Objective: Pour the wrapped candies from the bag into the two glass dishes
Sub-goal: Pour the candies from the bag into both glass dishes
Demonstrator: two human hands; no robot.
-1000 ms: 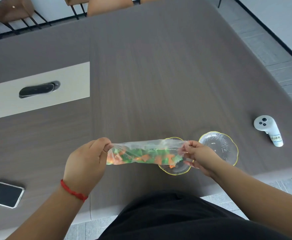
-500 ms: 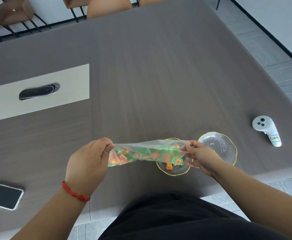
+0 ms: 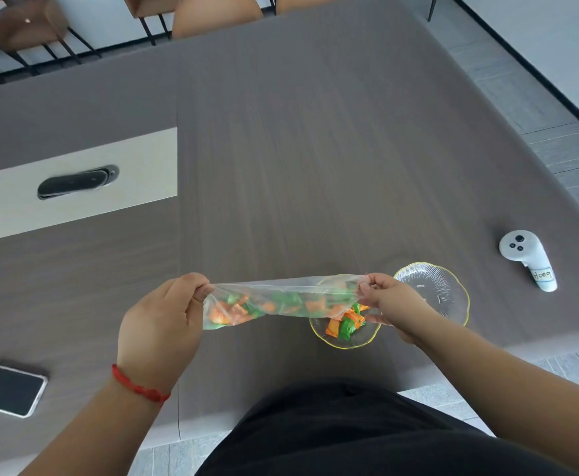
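Observation:
A clear plastic bag (image 3: 281,300) of orange and green wrapped candies is stretched sideways between my hands, above the table. My left hand (image 3: 164,321) pinches its left end. My right hand (image 3: 389,302) pinches the right end, where the bag's mouth hangs over the nearer glass dish (image 3: 346,340). Several candies (image 3: 344,324) lie in that gold-rimmed dish. A second glass dish (image 3: 435,290) stands just to its right, partly behind my right hand, with no candy visible in it.
The grey wooden table (image 3: 315,149) carries a white controller (image 3: 528,257) at the right, a phone (image 3: 8,389) at the near left and a dark flat device (image 3: 77,182) on a pale panel. Chairs stand beyond the far edge.
More candies have slid toward the bag's right end and dropped into the nearer dish. Both hands hold nearly the same positions.

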